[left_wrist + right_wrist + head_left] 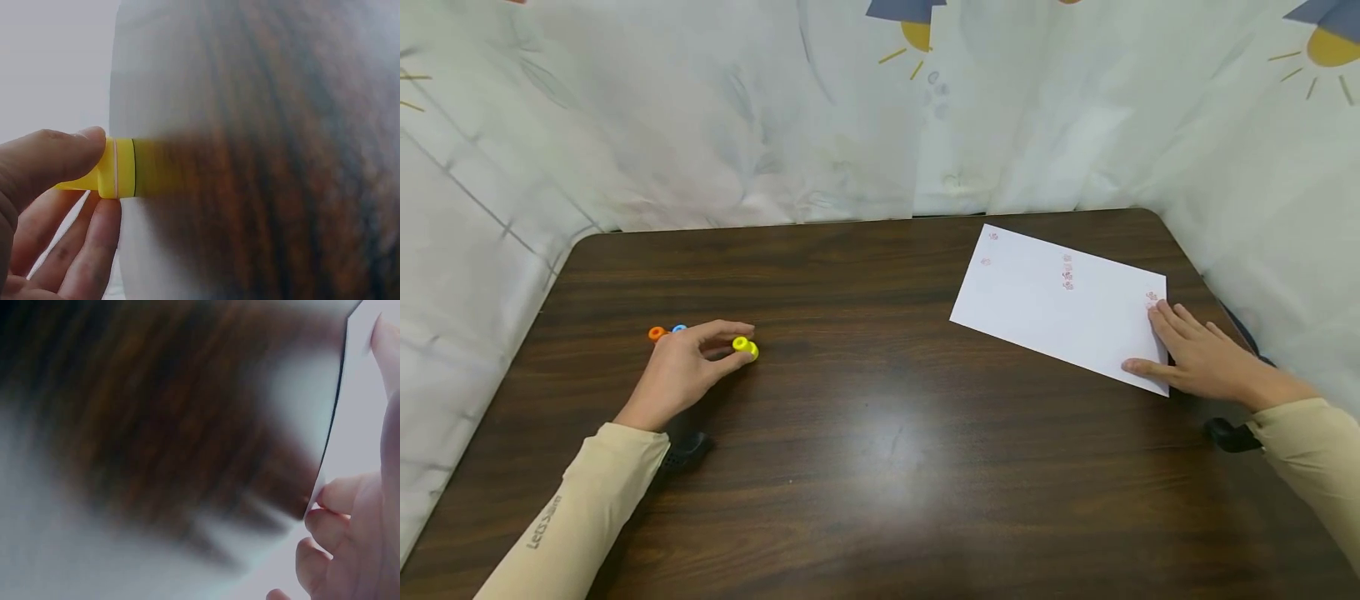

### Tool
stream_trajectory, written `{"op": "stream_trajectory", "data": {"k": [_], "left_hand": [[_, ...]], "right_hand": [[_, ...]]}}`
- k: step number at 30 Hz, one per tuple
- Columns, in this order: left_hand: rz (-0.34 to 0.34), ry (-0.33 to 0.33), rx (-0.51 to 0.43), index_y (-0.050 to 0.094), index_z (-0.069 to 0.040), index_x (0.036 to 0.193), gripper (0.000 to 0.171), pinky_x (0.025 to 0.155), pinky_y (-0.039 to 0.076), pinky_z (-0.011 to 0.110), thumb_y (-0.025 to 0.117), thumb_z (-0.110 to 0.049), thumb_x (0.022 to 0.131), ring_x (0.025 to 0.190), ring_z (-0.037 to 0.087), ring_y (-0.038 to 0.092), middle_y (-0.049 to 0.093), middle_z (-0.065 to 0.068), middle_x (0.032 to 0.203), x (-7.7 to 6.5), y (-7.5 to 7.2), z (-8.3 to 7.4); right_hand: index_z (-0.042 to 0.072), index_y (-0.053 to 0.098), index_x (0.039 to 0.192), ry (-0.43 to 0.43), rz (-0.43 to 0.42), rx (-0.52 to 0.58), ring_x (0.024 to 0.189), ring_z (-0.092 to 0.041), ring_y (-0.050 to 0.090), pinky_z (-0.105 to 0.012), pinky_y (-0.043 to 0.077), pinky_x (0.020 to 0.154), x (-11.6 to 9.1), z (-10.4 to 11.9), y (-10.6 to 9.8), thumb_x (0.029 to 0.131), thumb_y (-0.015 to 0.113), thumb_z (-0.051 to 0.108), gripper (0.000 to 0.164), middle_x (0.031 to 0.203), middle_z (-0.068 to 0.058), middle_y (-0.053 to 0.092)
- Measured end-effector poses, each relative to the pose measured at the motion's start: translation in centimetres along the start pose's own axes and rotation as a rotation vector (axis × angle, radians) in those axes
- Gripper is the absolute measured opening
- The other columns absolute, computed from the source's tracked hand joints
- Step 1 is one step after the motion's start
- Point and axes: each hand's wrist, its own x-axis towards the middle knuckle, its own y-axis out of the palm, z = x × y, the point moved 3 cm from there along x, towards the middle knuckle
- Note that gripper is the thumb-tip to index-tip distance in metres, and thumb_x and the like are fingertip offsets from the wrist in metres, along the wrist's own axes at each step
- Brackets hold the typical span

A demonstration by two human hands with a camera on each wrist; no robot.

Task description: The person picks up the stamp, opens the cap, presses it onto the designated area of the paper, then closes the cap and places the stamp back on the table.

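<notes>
Thumb and fingers of my left hand (679, 367) pinch a small yellow stamp (742, 344) on the left of the table. In the left wrist view the yellow stamp (119, 167) has its base against the glossy tabletop, the thumb on one side of it. My right hand (1210, 358) lies with spread, straight fingers on the right end of a white sheet of paper (1037, 308). Small reddish prints dot the sheet, one group just by the fingertips. The right wrist view shows the right hand (350, 537) at the paper's edge.
An orange stamp (657, 333) and a blue stamp (679, 328) stand just behind the left hand, partly hidden by it. The dark wooden table (865, 450) meets a pale patterned curtain (760, 125) along its back and sides.
</notes>
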Motion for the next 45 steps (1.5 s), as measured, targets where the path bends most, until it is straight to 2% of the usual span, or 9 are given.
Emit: {"op": "stream_trajectory", "data": {"k": [6, 12, 19, 25, 30, 32, 33, 38, 45], "left_hand": [[0.029, -0.031, -0.014, 0.073, -0.016, 0.125, 0.036, 0.077, 0.056, 0.006, 0.082, -0.022, 0.091, 0.105, 0.030, 0.078, 0.078, 0.011, 0.118, 0.5, 0.2, 0.2], [0.017, -0.031, -0.027, 0.073, -0.014, 0.125, 0.036, 0.076, 0.055, 0.005, 0.082, -0.021, 0.090, 0.104, 0.030, 0.078, 0.079, 0.012, 0.117, 0.9, 0.4, 0.3], [0.016, -0.055, -0.043, 0.072, -0.014, 0.118, 0.031, 0.080, 0.062, 0.018, 0.082, -0.025, 0.090, 0.106, 0.032, 0.078, 0.078, 0.012, 0.115, 1.1, 0.5, 0.2], [0.015, -0.070, -0.052, 0.073, -0.013, 0.113, 0.031, 0.076, 0.056, 0.008, 0.083, -0.029, 0.089, 0.106, 0.031, 0.078, 0.078, 0.014, 0.114, 1.1, 0.3, 0.1], [-0.027, -0.041, -0.027, 0.075, -0.017, 0.115, 0.030, 0.073, 0.055, 0.011, 0.083, -0.031, 0.089, 0.095, 0.006, 0.078, 0.080, 0.009, 0.114, 0.9, 0.2, 0.1], [-0.052, -0.024, -0.019, 0.076, -0.018, 0.115, 0.030, 0.072, 0.055, 0.013, 0.083, -0.031, 0.089, 0.092, 0.002, 0.077, 0.080, 0.006, 0.112, 0.9, 0.3, 0.0], [-0.061, -0.017, -0.020, 0.077, -0.018, 0.115, 0.030, 0.071, 0.054, 0.013, 0.083, -0.032, 0.089, 0.092, 0.003, 0.077, 0.080, 0.006, 0.112, 0.9, 0.3, -0.1], [-0.080, -0.014, -0.047, 0.076, -0.019, 0.117, 0.033, 0.073, 0.055, 0.010, 0.083, -0.035, 0.089, 0.103, 0.029, 0.078, 0.080, 0.007, 0.113, 0.9, 0.2, -0.7], [-0.091, -0.021, -0.084, 0.076, -0.021, 0.118, 0.036, 0.080, 0.054, 0.006, 0.083, -0.040, 0.088, 0.107, 0.027, 0.077, 0.079, 0.006, 0.115, 0.9, 0.0, -1.7]], "right_hand": [[-0.011, 0.006, 0.161, -0.040, 0.003, -0.032, 0.156, -0.056, 0.010, -0.080, 0.019, 0.118, 0.5, 1.3, -0.3, 0.096, 0.062, 0.063, 0.113, 0.169, -0.035, 0.007], [-0.009, 0.007, 0.162, -0.074, 0.011, -0.040, 0.158, -0.054, 0.011, -0.077, 0.018, 0.121, 1.0, 2.8, -0.8, 0.094, 0.062, 0.065, 0.114, 0.170, -0.034, 0.009], [-0.007, 0.009, 0.162, -0.119, 0.001, -0.056, 0.159, -0.051, 0.012, -0.076, 0.018, 0.121, 1.6, 4.4, -0.8, 0.094, 0.063, 0.065, 0.113, 0.171, -0.032, 0.009], [-0.007, 0.014, 0.162, -0.151, -0.007, -0.078, 0.158, -0.051, 0.016, -0.075, 0.020, 0.122, 2.0, 5.9, -1.0, 0.093, 0.063, 0.067, 0.113, 0.171, -0.031, 0.012], [-0.005, 0.016, 0.163, -0.194, -0.017, -0.080, 0.158, -0.050, 0.018, -0.073, 0.020, 0.124, 2.4, 7.5, -1.0, 0.093, 0.064, 0.066, 0.110, 0.171, -0.029, 0.014], [-0.004, 0.016, 0.163, -0.213, -0.020, -0.074, 0.159, -0.049, 0.018, -0.073, 0.020, 0.124, 2.5, 8.0, -1.0, 0.093, 0.064, 0.065, 0.110, 0.172, -0.028, 0.014], [-0.003, 0.015, 0.164, -0.220, -0.018, -0.072, 0.159, -0.048, 0.018, -0.072, 0.019, 0.125, 2.5, 8.3, -1.0, 0.093, 0.063, 0.065, 0.109, 0.172, -0.027, 0.013], [-0.002, 0.016, 0.164, -0.255, -0.028, -0.089, 0.159, -0.048, 0.020, -0.072, 0.019, 0.125, 2.6, 9.8, -1.2, 0.093, 0.063, 0.067, 0.110, 0.173, -0.024, 0.014], [0.000, 0.018, 0.164, -0.278, -0.030, -0.111, 0.160, -0.045, 0.020, -0.072, 0.018, 0.126, 2.6, 11.6, -1.1, 0.091, 0.062, 0.070, 0.110, 0.173, -0.021, 0.016]]}}
